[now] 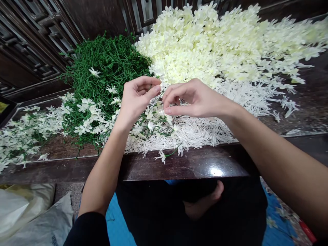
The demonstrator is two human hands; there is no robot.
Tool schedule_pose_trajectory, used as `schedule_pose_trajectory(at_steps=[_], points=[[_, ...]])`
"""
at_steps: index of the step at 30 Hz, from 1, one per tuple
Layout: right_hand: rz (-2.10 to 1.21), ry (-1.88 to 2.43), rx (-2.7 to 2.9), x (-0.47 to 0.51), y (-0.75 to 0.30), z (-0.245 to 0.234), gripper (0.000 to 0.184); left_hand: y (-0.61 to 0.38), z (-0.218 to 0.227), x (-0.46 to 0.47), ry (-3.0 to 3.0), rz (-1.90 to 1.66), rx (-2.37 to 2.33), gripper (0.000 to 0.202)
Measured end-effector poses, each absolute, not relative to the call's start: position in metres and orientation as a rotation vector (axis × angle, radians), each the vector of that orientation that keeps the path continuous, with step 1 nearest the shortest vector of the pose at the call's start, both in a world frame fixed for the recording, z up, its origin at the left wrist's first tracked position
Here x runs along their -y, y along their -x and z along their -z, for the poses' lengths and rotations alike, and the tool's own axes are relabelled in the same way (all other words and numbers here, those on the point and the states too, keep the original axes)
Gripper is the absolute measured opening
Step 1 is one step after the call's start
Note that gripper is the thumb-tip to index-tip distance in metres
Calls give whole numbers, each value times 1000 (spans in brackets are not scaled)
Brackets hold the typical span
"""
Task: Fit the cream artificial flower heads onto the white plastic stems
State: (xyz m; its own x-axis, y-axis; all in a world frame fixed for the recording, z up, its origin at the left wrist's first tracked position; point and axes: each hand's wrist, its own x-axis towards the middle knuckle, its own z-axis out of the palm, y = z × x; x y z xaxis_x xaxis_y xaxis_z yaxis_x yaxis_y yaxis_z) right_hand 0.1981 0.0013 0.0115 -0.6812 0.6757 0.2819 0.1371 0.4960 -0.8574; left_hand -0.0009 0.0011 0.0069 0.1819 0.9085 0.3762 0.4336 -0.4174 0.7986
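Note:
My left hand and my right hand are raised close together over the dark wooden table. Both are pinched at the fingertips on a thin green stem with small white flowers that trails down between them. What the right fingertips pinch is too small to make out. Under my hands lies a bed of white plastic flower centres. A large heap of cream petals fills the back of the table. A tangle of bare green stems lies back left.
Finished flowered stems spread across the table's left side. Dark carved wooden panels stand behind. White plastic bags lie on the floor at lower left. My crossed legs and a bare foot rest on a blue mat under the table edge.

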Motion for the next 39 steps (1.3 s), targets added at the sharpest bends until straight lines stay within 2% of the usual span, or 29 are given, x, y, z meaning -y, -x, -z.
schedule_pose_trajectory(at_steps=[4, 10, 15, 32, 39], points=[[-1210, 604, 2039, -4, -199, -11, 9, 5, -4, -6, -1821, -1228, -1123, 9], [-927, 770, 1813, -3, -196, -9, 10, 6, -2, -8, -1753, -1236, -1019, 17], [-834, 872, 1787, -1, -191, -7, 7, 3, -5, -5, -1770, -1215, -987, 19], [-822, 826, 1766, -1, -192, -9, 11, 4, -6, -5, -1715, -1185, -981, 12], [-782, 859, 1749, 0, -190, -9, 11, 1, -9, -2, -1757, -1159, -977, 18]])
